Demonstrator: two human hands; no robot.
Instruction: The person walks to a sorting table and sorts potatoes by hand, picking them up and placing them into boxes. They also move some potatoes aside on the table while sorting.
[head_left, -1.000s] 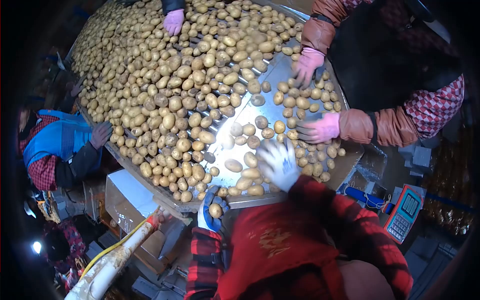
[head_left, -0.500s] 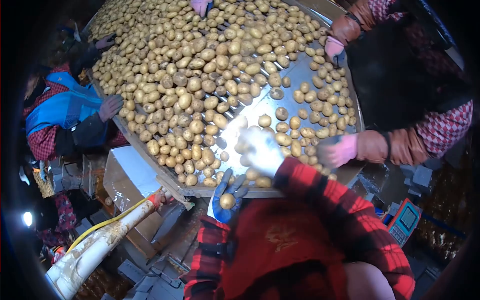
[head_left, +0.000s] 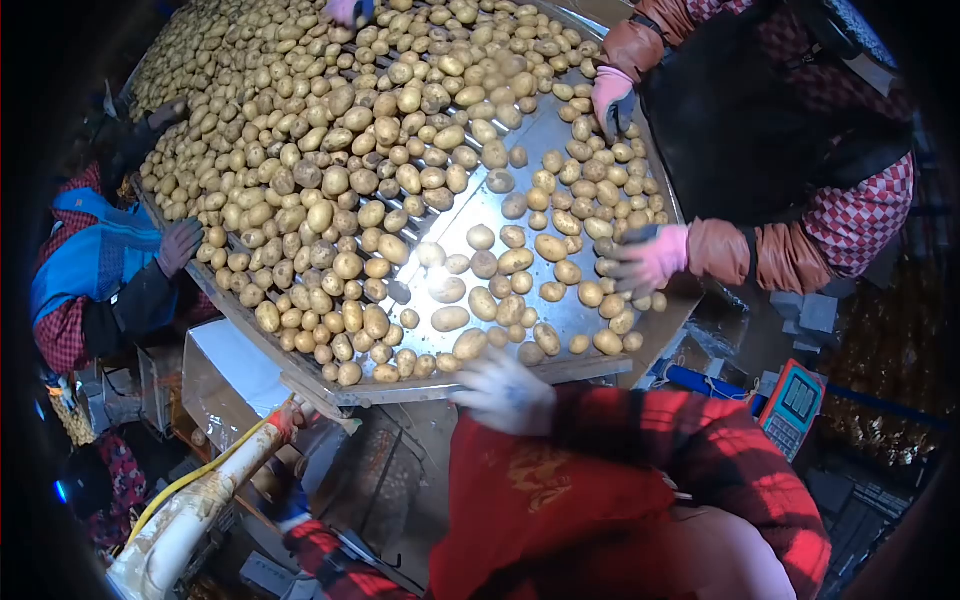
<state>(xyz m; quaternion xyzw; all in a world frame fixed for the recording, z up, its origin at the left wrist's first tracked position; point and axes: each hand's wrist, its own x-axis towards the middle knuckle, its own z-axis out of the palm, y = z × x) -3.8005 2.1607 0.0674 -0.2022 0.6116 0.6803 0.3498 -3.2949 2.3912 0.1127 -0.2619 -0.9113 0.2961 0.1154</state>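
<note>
My right hand (head_left: 508,395), in a whitish glove, is at the near rim of the metal sorting table (head_left: 470,388). It is blurred, but its fingers look stretched out to the left and hold nothing I can see. The closest potatoes (head_left: 470,345) lie on the table just beyond it. My left hand (head_left: 288,505), in a dark blue glove, is down at the lower left, below table level and near the white pipe. Shadow and motion smear hide its fingers, so what it holds cannot be made out.
A co-worker's pink-gloved hand (head_left: 650,258) touches potatoes at the right, and another pink glove (head_left: 612,98) is farther up. A hand in a grey glove (head_left: 180,246) rests at the left rim. A white pipe (head_left: 190,520), a carton (head_left: 235,365) and a red-framed scale display (head_left: 793,408) stand nearby.
My left hand has moved from the table's rim, where it held a potato, down to the lower left. My right hand has drawn back from over the potatoes to the rim. The view has shifted.
</note>
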